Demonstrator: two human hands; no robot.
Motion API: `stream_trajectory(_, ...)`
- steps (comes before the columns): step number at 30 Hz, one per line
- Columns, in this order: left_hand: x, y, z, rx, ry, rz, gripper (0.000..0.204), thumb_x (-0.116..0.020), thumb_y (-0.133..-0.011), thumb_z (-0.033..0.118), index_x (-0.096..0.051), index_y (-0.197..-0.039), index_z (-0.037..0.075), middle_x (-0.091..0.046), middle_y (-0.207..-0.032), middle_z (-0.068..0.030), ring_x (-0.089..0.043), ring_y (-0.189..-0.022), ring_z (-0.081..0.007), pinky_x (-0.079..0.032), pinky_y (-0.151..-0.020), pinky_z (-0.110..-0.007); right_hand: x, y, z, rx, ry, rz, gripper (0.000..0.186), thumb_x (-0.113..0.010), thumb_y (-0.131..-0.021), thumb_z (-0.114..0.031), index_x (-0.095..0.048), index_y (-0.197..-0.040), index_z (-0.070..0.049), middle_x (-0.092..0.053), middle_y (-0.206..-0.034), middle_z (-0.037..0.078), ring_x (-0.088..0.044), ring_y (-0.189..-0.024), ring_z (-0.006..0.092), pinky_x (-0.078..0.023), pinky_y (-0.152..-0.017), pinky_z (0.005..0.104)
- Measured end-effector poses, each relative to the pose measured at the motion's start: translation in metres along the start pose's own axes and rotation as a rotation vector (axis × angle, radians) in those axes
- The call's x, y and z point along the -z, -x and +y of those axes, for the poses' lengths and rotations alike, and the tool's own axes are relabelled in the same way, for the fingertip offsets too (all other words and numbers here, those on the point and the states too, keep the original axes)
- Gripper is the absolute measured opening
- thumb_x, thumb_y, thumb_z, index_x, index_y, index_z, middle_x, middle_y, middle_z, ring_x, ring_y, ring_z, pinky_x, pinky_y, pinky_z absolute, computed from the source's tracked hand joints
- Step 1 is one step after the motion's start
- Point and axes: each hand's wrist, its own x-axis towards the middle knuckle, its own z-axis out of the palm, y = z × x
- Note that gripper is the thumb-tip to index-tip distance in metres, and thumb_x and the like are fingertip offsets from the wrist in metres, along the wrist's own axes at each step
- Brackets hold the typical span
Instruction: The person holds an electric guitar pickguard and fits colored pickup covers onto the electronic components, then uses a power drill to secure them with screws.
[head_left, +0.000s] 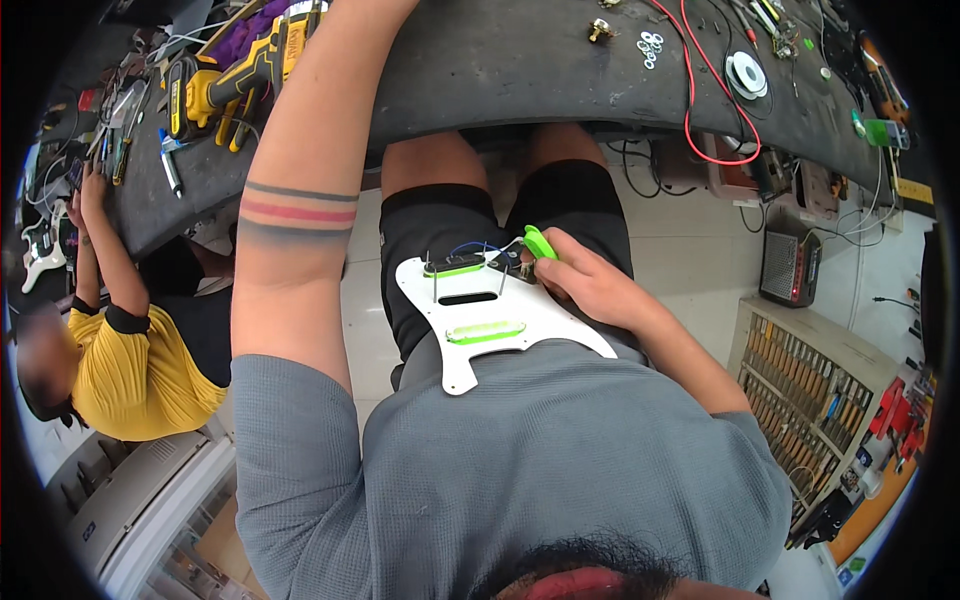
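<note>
On my lap lies a white guitar pickguard [470, 366], its curved edge against my shirt. A green pickup [485, 332] sits in its lower slot, and another pickup with a dark face and green edging [455, 266] is at the far slot. The middle slot is bare. Two long thin screws [434, 284] stand up from the guard. My right hand [574, 267] is closed on a loose green pickup [538, 242] by the guard's right edge; thin wires run near it, and some fingers are hidden. My left arm stretches over the bench, its hand outside the picture.
The dark workbench [480, 60] holds a yellow cordless drill [235, 80], a marker [171, 165], washers [650, 50], a wire spool [746, 76] and red cable [692, 100]. At left works another person in yellow [150, 370]. A drawer cabinet [810, 385] stands right.
</note>
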Motion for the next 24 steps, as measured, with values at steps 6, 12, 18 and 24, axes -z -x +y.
stream_trajectory(6, -0.011, -0.010, 0.006, 0.078, -0.021, -0.136, 0.030, -0.066, -0.085, 0.014, -0.076, -0.107, -0.003, -0.076, -0.110, -0.0265, -0.075, -0.105, -0.0385, -0.059, -0.093, -0.048, 0.013, 0.000, -0.012, 0.028, -0.040, 0.006, 0.029, -0.043, -0.112, -0.028, -0.057, -0.121, -0.004, -0.047, -0.084, 0.001, -0.043, -0.077, 0.0115, -0.040, -0.072, 0.0285)
stream_trajectory(12, 0.000, -0.008, 0.001, 0.101, 0.104, -0.188, 0.032, -0.069, -0.084, 0.017, -0.075, -0.106, -0.005, -0.074, -0.110, -0.0297, -0.074, -0.103, -0.0409, -0.059, -0.091, -0.049, 0.026, -0.002, -0.026, 0.072, -0.009, 0.077, 0.024, -0.052, -0.110, -0.024, -0.057, -0.120, -0.003, -0.059, -0.090, 0.003, -0.055, -0.079, 0.0110, -0.049, -0.073, 0.0296)
stream_trajectory(18, -0.006, -0.006, 0.000, 0.120, 0.133, -0.161, 0.034, -0.068, -0.089, 0.024, -0.075, -0.105, -0.004, -0.074, -0.109, -0.0303, -0.073, -0.104, -0.0430, -0.057, -0.093, -0.051, 0.038, -0.007, -0.046, 0.168, -0.231, 0.158, 0.024, -0.069, -0.104, -0.019, -0.056, -0.116, -0.003, -0.061, -0.093, 0.003, -0.059, -0.078, 0.0092, -0.051, -0.071, 0.0262)
stream_trajectory(24, -0.007, 0.000, 0.005, 0.040, 0.257, -0.001, 0.027, -0.067, -0.088, 0.023, -0.073, -0.098, -0.002, -0.075, -0.103, -0.0273, -0.072, -0.101, -0.0438, -0.057, -0.089, -0.051, 0.046, -0.016, -0.054, 0.262, -0.291, 0.191, 0.026, -0.068, -0.105, -0.021, -0.052, -0.117, -0.004, -0.057, -0.089, 0.002, -0.057, -0.072, 0.0083, -0.046, -0.064, 0.0242)
